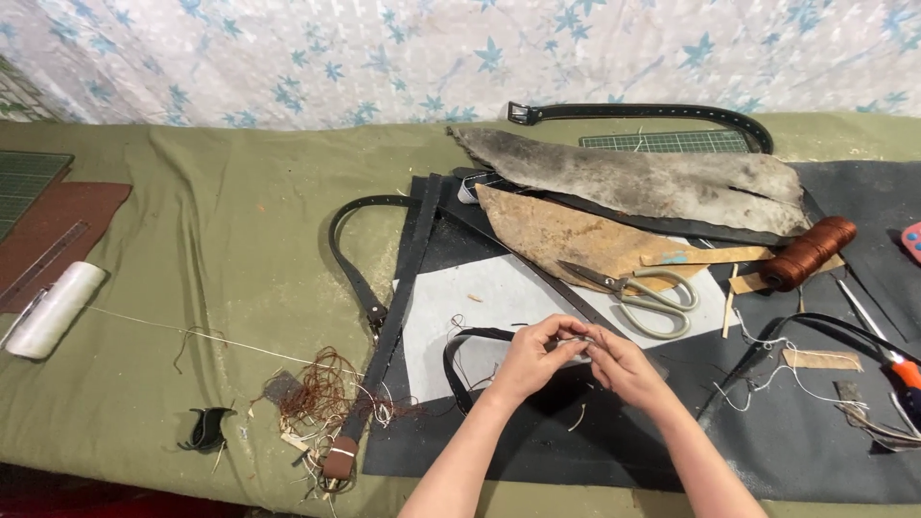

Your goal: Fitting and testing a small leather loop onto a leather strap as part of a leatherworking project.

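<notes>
Your left hand (526, 357) and right hand (624, 364), fingertips pinched shut together on the black strap (460, 353) at table centre, could snag loose thread (767, 379) at three o'clock or brush the scissors (638, 293) at twelve o'clock.

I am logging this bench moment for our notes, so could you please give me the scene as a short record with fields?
Surface: green cloth with a dark mat on it
Left hand: pinching a small pale piece, too small to identify
Right hand: meeting the left on the same piece
Near the hands: scissors, black strap
Right side: brown thread spool
Left side: white thread spool, tangle of brown thread
Back: grey hide piece, black belt
</notes>
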